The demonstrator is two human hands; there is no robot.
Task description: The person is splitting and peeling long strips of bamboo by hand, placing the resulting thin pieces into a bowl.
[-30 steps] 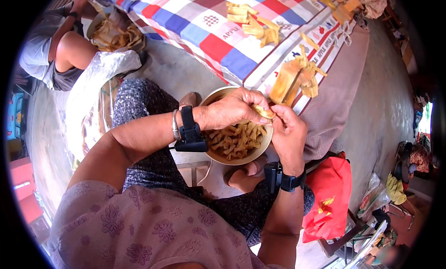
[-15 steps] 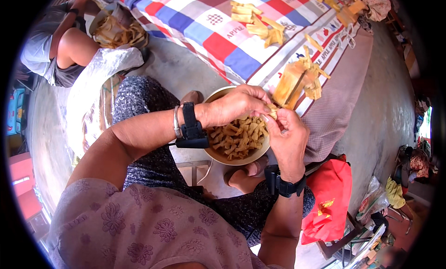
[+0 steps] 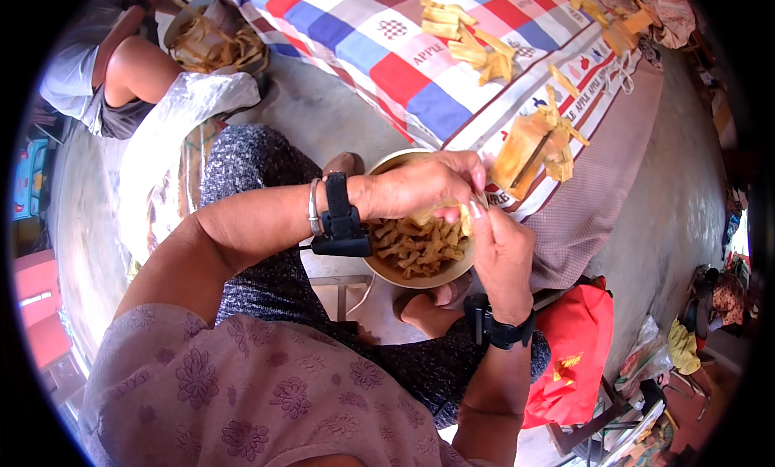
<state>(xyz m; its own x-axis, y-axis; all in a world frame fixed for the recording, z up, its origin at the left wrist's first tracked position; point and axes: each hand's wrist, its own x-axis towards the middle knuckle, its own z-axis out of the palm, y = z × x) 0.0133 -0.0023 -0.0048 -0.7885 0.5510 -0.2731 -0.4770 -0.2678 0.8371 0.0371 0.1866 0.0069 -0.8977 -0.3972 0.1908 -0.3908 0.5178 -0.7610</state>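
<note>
Both of my hands meet over the right part of a pale round bowl [image 3: 410, 284]. It holds many short, knotted-looking yellow-brown pieces [image 3: 416, 251]. My left hand [image 3: 420, 184] reaches across the bowl with fingers bent around a yellowish dried strip [image 3: 466, 220], partly hidden under the palm. Coming up from below, my right hand [image 3: 506, 245] pinches the strip's near end between thumb and fingers. The fingertips of both hands almost touch. A flat yellow-brown slab with loose strips [image 3: 521, 152] lies on the checked cloth just beyond them.
A red, blue and white checked cloth [image 3: 355, 43] covers the surface ahead, with more yellow strips [image 3: 468, 43] on it. At far left, a person's bare knee [image 3: 141, 67] is beside a bucket of strips [image 3: 214, 47]. A red bag [image 3: 573, 354] hangs at my right.
The view has shifted slightly, so the surroundings sit further right. My left fingers have lifted and spread a little from the right fingertips, and more of the yellow strip shows beneath them.
</note>
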